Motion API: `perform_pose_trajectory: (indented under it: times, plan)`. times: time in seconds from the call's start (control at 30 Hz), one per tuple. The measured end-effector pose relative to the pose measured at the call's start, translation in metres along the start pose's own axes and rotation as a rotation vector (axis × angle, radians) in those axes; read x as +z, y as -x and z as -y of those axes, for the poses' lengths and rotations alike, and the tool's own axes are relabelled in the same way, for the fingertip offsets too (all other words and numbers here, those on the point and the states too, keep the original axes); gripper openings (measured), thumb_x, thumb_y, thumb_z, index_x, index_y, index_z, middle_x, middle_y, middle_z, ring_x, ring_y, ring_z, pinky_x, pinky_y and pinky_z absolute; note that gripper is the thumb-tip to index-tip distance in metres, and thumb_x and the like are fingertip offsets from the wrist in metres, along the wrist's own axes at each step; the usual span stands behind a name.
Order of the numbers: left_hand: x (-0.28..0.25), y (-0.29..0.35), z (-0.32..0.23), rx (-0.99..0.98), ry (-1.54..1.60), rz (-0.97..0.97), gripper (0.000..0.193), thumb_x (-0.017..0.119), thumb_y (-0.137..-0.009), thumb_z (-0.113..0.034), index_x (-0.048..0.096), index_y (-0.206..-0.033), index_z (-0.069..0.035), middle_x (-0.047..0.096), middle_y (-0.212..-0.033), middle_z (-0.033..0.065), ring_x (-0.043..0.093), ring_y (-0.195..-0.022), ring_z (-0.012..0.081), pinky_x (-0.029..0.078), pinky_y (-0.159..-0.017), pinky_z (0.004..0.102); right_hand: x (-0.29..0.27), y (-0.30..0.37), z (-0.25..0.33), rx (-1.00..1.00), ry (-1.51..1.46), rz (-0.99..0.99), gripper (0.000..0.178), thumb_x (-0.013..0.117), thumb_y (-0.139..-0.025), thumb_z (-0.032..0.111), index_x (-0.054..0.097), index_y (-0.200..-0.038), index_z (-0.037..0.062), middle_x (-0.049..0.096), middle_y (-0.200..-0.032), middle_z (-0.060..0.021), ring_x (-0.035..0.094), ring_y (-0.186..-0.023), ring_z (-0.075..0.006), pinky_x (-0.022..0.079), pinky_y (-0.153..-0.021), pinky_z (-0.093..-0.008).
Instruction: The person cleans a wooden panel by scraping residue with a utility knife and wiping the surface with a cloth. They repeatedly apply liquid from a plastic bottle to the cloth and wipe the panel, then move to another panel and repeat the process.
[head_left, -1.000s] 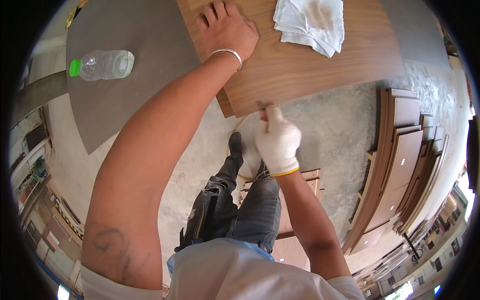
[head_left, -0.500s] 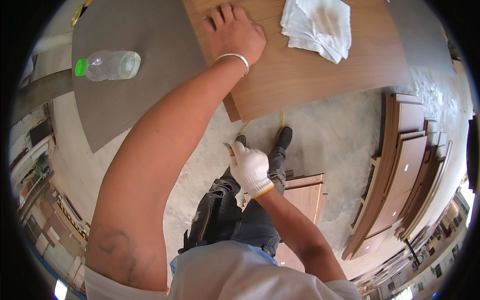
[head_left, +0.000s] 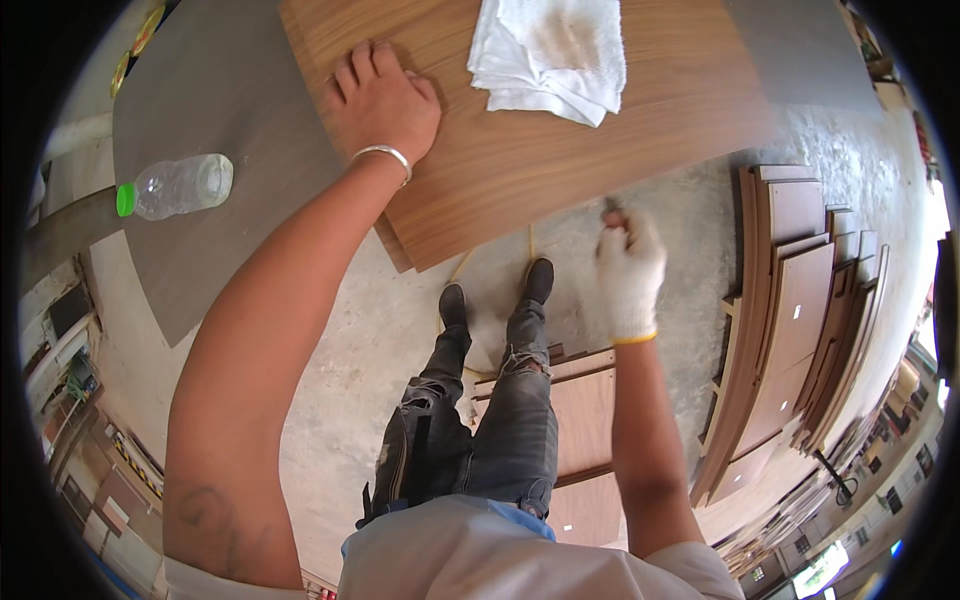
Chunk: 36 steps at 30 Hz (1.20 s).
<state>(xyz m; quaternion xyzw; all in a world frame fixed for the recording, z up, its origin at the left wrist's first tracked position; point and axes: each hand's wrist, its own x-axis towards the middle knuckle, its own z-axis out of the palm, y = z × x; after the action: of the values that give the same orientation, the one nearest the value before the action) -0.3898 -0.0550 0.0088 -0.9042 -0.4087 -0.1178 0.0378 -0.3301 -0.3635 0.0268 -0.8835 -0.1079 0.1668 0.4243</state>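
Note:
A wood-grain board [head_left: 520,160] lies on the grey work surface. My bare left hand [head_left: 390,110], with a bracelet at the wrist, rests on the board near its left edge, fingers spread and holding nothing. My right hand [head_left: 632,262] wears a white knit glove with bare fingertips. It is closed on a small dark metal blade [head_left: 611,205] and hovers just off the board's near edge, slightly blurred. A folded white towel [head_left: 550,60] with a brown stain lies on the board between and beyond my hands.
A clear bottle with a green cap [head_left: 185,187] lies on its side on the grey surface [head_left: 230,60] at left. Stacked brown panels [head_left: 790,300] stand on the floor at right. More panels [head_left: 580,420] lie low beside my legs.
My right hand has swung away from my body, to the right and up toward the board's near edge, still holding the blade. The view has shifted; my left hand stays on the board.

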Motion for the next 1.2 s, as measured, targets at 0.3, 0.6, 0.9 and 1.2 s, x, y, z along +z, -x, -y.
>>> perform_pose_trajectory:
  times: [0.3, 0.6, 0.9, 1.2]
  plan:
    - [0.007, 0.002, 0.002, 0.010, -0.012, -0.011, 0.051, 0.050, -0.100, -0.026, 0.051, -0.146, -0.005, 0.048, -0.156, 0.0129, 0.041, -0.146, 0.0331, 0.029, -0.121, 0.0518, -0.009, -0.036, 0.005, -0.259, 0.227, -0.097, 0.017, 0.068, -0.092, 0.019, 0.072, -0.107, 0.0124, 0.070, -0.076, -0.0170, 0.071, -0.070, -0.0347, 0.056, -0.067, -0.0444]
    - [0.011, 0.001, 0.005, 0.016, -0.004, -0.029, 0.050, 0.050, -0.101, -0.025, 0.051, -0.147, -0.006, 0.048, -0.156, 0.0124, 0.041, -0.145, 0.0347, 0.029, -0.121, 0.0521, -0.018, -0.045, 0.006, -0.303, 0.399, -0.039, 0.009, 0.066, -0.093, 0.022, 0.069, -0.096, 0.0139, 0.069, -0.071, -0.0163, 0.069, -0.065, -0.0379, 0.053, -0.060, -0.0488]
    - [0.012, 0.001, 0.006, 0.012, -0.007, -0.020, 0.050, 0.051, -0.100, -0.026, 0.050, -0.145, -0.006, 0.047, -0.156, 0.0111, 0.040, -0.146, 0.0317, 0.030, -0.120, 0.0509, -0.023, -0.046, 0.004, -0.292, 0.353, 0.008, 0.010, 0.065, -0.089, 0.018, 0.066, -0.097, 0.0128, 0.071, -0.074, -0.0145, 0.070, -0.068, -0.0389, 0.054, -0.064, -0.0492]
    - [0.010, 0.003, 0.005, 0.009, -0.049, 0.000, 0.050, 0.051, -0.100, -0.027, 0.051, -0.145, -0.005, 0.047, -0.156, 0.0114, 0.040, -0.146, 0.0313, 0.029, -0.121, 0.0506, -0.041, -0.076, -0.005, -0.219, 0.430, -0.095, 0.014, 0.065, -0.090, 0.018, 0.069, -0.102, 0.0130, 0.072, -0.077, -0.0158, 0.072, -0.071, -0.0380, 0.056, -0.065, -0.0488]
